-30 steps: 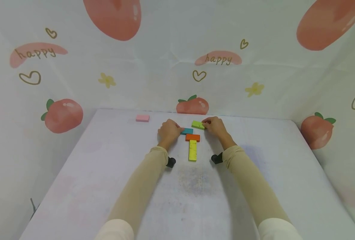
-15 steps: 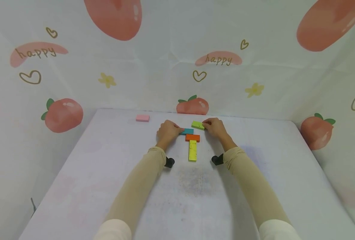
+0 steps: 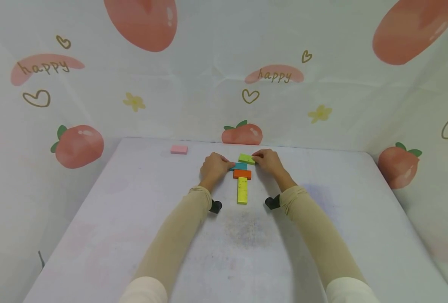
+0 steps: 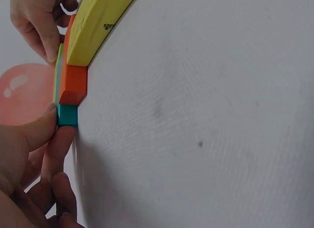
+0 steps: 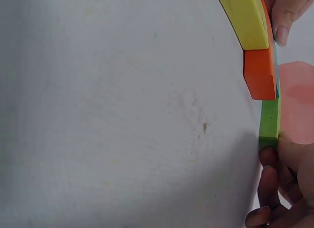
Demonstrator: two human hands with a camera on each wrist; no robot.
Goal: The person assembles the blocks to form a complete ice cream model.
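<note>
My left hand (image 3: 214, 168) pinches the left end of a blue block (image 3: 240, 166) between thumb and fingers; in the left wrist view that block's end (image 4: 67, 116) shows at the fingertips. Across from it, my right hand (image 3: 270, 161) pinches the right end of a light green block (image 3: 246, 159), slightly tilted and just behind the blue one. An orange block (image 3: 242, 174) lies crosswise in front of the blue block. From its front side a long yellow block (image 3: 242, 190) runs toward me, forming a T with it.
A pink block (image 3: 179, 150) lies apart near the table's back edge, left of my left hand. The table (image 3: 133, 235) has a whitish cover. Behind it hangs a white cloth (image 3: 193, 105) printed with peaches and hearts.
The blue block has slid a little to the right with my left hand. My right hand has moved the light green block slightly left, closer to the blue one.
</note>
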